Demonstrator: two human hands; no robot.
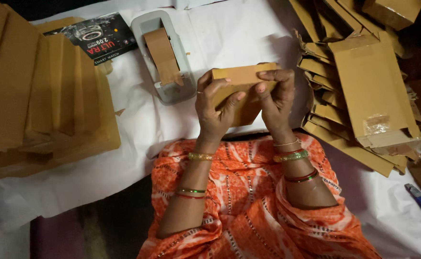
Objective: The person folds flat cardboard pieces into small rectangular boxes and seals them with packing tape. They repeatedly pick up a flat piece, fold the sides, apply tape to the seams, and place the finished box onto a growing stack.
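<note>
Fingers of left hand (213, 108) and right hand (276, 96) grip small cardboard box (241, 76), wrists raised.

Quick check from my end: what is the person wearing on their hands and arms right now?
Both forearms are bare, no sleeves or gloves. The left hand has a thin ring on one finger; its arm carries a gold-green bangle at the wrist and green and red bangles higher up. The right hand has a thin chain bracelet, then green and red bangles.

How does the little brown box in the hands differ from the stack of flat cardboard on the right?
The small brown box is folded into shape and held up by both hands; the flat cardboard pile lies loose and unfolded on the white sheet. The box is one piece; the pile is many, overlapping. Both are plain brown cardboard.
</note>
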